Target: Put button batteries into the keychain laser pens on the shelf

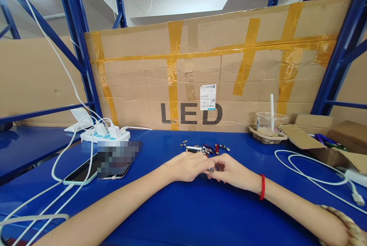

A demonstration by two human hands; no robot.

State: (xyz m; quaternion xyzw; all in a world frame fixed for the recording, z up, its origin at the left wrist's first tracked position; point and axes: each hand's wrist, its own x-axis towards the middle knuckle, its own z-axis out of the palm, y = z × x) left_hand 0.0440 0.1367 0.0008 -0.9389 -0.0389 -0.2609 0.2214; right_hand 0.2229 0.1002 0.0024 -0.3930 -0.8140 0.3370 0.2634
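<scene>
My left hand (pixel 187 165) and my right hand (pixel 226 169) meet fingertip to fingertip above the middle of the blue table. Between the fingers shows a small silvery metal piece (pixel 211 169), mostly hidden; its kind is too small to tell. Both hands are closed around it. Just beyond them lies a small pile with a silver metal tube (pixel 194 148), a red metal tube (pixel 217 149) and other small shiny parts. Small round metal discs (pixel 184 143) lie at the left of the pile, and more silvery discs (pixel 226 148) lie at its right.
Two phones, one in a light case (pixel 82 171), and a white power strip (pixel 106 136) with trailing cables lie left. At right stand a plastic cup with straw (pixel 272 121), an open cardboard box (pixel 323 154) and a coiled white cable (pixel 304 175). Cardboard marked LED (pixel 137 85) closes the back.
</scene>
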